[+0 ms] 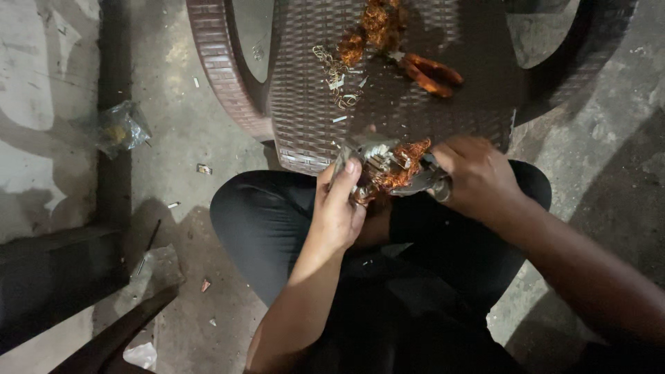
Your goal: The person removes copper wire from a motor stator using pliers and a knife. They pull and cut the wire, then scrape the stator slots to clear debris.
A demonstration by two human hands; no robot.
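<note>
head view, looking down at a seated person's lap. the left hand [337, 208] was closed around the near end of a grey metal motor part [377, 156], thumb up along its side and fingers wrapped behind it. the right hand [474, 176] gripped the far end of the same part, fingers curled tight; what lay under its palm could not be told. a tangle of copper wire [402, 170] stood out of the part between the two hands. the part was held above the knees, just at the near edge of a brown woven plastic chair [305, 104]. on the chair seat lay a loose copper wire bundle [370, 28], pale wire scraps [336, 76] and orange-handled pliers [431, 73]. a crumpled plastic bag [119, 128] lay on the concrete floor [173, 104], well apart to the left
</note>
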